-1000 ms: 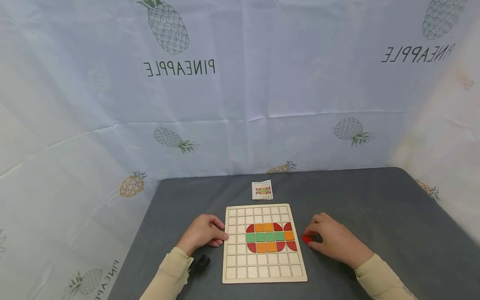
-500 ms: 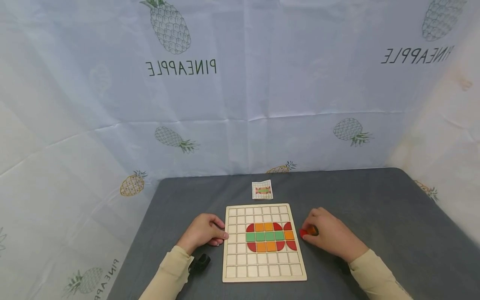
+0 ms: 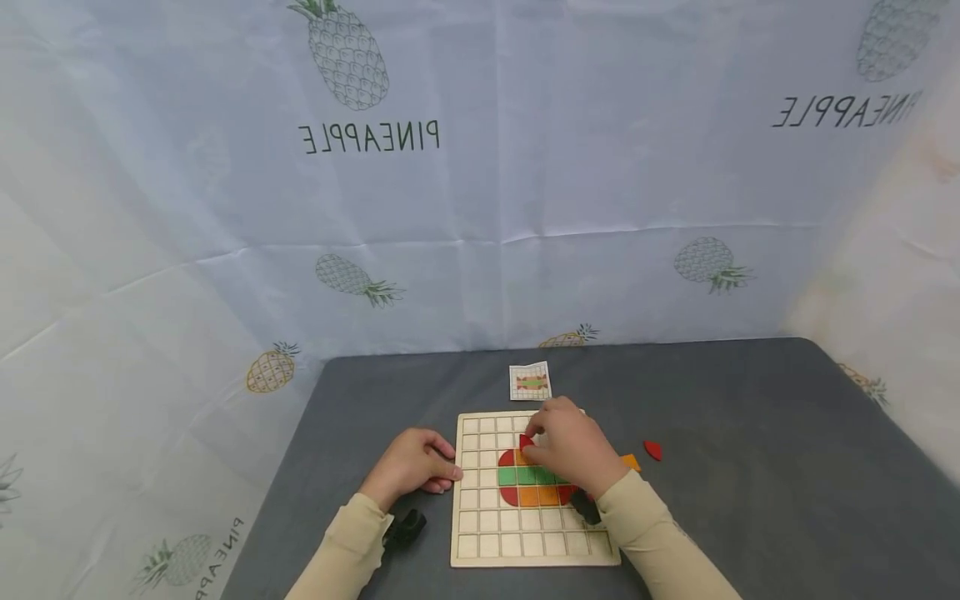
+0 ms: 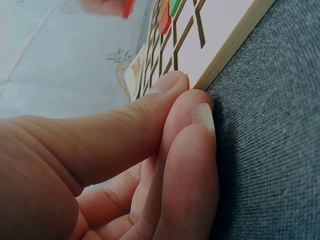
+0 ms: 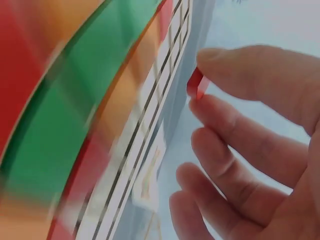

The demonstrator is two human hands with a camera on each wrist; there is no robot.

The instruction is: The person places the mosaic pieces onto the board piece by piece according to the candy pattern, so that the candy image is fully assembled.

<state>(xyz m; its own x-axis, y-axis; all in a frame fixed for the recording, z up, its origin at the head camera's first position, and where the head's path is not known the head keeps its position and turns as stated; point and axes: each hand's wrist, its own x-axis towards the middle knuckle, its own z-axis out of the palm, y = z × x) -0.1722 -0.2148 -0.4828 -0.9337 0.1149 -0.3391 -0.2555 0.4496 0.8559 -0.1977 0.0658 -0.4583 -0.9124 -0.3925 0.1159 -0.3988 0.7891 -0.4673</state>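
Note:
A pale wooden grid board (image 3: 487, 546) lies on the grey table, with red, orange and green pieces set in its cells. My left hand (image 3: 408, 467) pinches the board's left edge between thumb and index finger; the left wrist view shows the thumb tip on the rim (image 4: 207, 70). Over the board's upper middle, my right hand (image 3: 573, 446) holds a small red curved piece (image 3: 527, 441). In the right wrist view, thumb and index finger pinch that red piece (image 5: 195, 85) by its sides, apart from the board. The right hand and sleeve hide the pattern's right part.
Behind the board lies a small printed card (image 3: 531, 382) with a coloured grid pattern. To the right, a loose red curved piece (image 3: 653, 451) rests on the table. An orange piece (image 3: 632, 461) shows beside the right sleeve. Pineapple-print cloth (image 3: 480, 183) hangs behind the table.
From beside the board, my right hand has moved left over it with the red piece. A loose red piece and an orange one now show at the right. My left hand stays at the edge.

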